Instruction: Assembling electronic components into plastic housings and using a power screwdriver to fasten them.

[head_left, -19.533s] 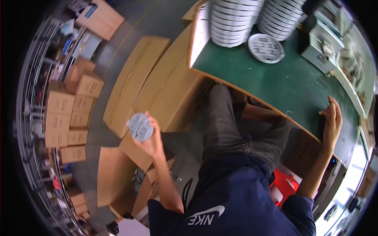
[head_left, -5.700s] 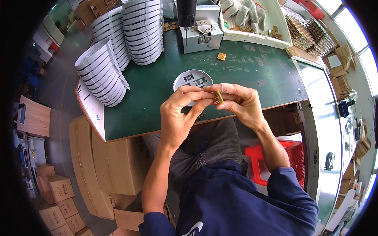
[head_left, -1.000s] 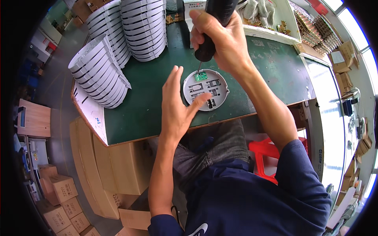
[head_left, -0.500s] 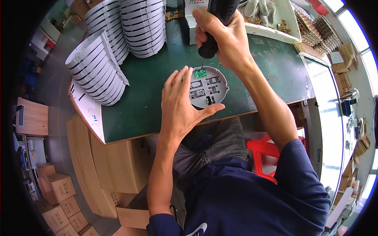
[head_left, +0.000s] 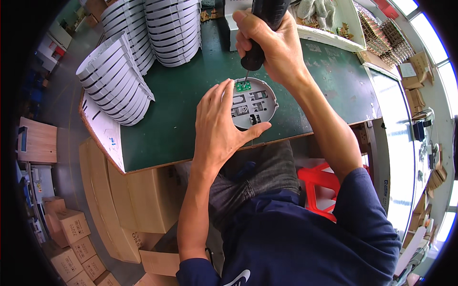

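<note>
Right hand is wrapped tight around a black driver – the top of the tool runs out of the picture, so you only get the grip and the thin bit coming down. The bit tip sits on a small green board at the far edge of a round grey base, which lies on the green table near its front edge.

Left hand lies flat with fingers spread, pressing on the base's left side, thumb hooked along its near rim – it covers a good chunk of the part, so what's under the palm can't be seen. Can't make out a screw at the tip, too small.

Left and behind are stacks of white rings. A red stool peeks out under the right arm, mostly hidden.
</note>
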The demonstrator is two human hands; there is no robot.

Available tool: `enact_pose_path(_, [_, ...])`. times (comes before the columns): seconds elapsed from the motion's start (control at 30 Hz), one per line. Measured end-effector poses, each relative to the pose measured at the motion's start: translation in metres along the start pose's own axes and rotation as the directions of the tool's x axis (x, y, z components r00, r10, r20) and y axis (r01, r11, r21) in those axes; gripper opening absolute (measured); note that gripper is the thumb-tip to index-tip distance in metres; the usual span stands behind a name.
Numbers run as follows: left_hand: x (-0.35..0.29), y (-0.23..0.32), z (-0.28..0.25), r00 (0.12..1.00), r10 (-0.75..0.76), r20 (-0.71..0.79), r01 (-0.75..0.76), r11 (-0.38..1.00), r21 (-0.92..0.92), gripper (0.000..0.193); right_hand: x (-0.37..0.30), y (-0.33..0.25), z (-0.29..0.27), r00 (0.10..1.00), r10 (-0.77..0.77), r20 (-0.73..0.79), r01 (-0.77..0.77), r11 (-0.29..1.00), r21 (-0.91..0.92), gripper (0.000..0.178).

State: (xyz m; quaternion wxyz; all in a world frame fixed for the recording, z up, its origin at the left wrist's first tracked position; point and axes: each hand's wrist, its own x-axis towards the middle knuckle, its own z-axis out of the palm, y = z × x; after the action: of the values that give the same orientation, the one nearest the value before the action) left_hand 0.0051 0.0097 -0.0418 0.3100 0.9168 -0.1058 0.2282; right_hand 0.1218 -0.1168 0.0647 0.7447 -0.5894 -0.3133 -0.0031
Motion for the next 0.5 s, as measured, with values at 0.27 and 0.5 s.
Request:
enact_pose_path(0.27, [0.001, -0.001, 0.000, 1.000, 0.001, 0.002, -0.001, 1.000, -0.009, 0.103, 0.002, 0.002, -0.001, 0.991, 0.069, 0.116, -0.067, 0.997, -0.022, 0.033])
enact_pose_path(0.5, [0.003, 0.002, 0.002, 1.000, 0.004, -0.003, -0.004, 1.000, 0.000, 0.102, 0.016, 0.048, -0.018, 0.976, 0.196, 0.090, -0.196, 0.981, -0.007, 0.043])
